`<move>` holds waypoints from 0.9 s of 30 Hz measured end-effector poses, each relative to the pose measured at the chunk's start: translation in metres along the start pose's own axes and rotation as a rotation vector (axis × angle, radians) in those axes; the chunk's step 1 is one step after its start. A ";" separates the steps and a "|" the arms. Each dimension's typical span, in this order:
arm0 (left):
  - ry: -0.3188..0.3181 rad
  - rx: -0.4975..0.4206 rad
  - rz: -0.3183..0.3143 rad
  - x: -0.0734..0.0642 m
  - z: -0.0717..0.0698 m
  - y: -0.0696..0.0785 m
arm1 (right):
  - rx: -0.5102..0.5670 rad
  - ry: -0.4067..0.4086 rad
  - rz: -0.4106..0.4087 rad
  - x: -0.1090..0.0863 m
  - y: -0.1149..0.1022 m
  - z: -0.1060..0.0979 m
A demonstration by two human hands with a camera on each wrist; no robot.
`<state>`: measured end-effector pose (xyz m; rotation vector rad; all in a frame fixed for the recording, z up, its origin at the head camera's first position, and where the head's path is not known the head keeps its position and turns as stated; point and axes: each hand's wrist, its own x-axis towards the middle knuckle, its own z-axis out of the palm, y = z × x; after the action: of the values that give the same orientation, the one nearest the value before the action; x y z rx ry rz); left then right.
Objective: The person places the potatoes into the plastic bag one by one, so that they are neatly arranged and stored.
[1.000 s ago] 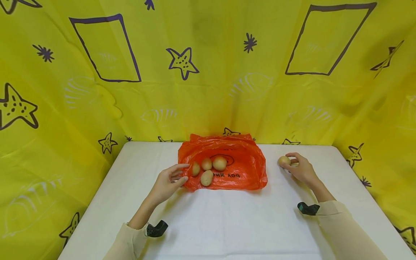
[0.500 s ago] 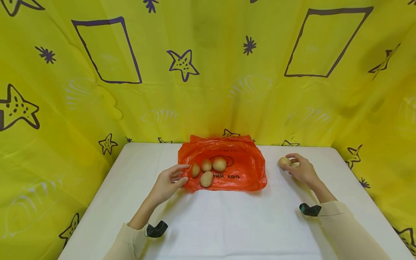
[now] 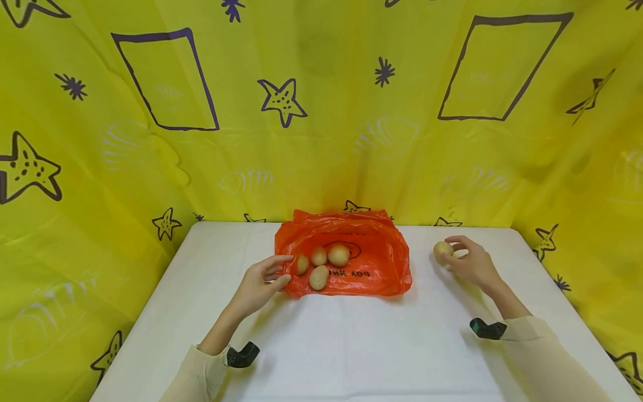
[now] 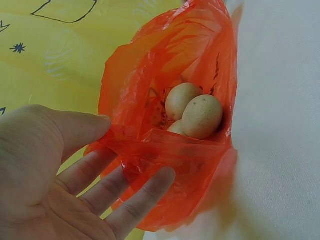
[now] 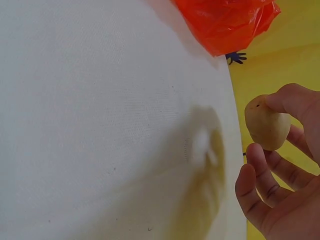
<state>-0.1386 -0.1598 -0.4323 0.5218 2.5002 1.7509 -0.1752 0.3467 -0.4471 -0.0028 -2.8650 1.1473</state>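
A red plastic bag (image 3: 387, 268) lies with its mouth spread toward me near the table's back edge. Several small potatoes (image 3: 339, 255) sit in its left half; a spotted potato (image 4: 202, 117) is nearest the opening in the left wrist view. My left hand (image 3: 257, 287) holds the bag's left rim between thumb and fingers, the fingertips lying against the film. To the right of the bag, my right hand (image 3: 471, 264) pinches another potato (image 5: 266, 122) between thumb and fingertips. In the right wrist view that potato appears raised off the table, its shadow apart from it.
A white-covered table (image 3: 351, 346) stretches out in front of me. Yellow patterned curtains (image 3: 321, 156) enclose the back and both sides. A dark wrist camera (image 3: 243, 354) juts from the left cuff, and another wrist camera (image 3: 488, 329) from the right.
My right hand has shifted slightly to the right with the potato in its grip. The left hand and the bag stay in place; the head view has tilted a little.
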 end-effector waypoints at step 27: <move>0.001 0.018 -0.020 0.000 0.000 0.001 | 0.056 0.102 -0.159 -0.024 -0.046 -0.015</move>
<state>-0.1386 -0.1596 -0.4311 0.4950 2.5153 1.7241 -0.1500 0.3235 -0.4060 0.1601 -2.6885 1.1596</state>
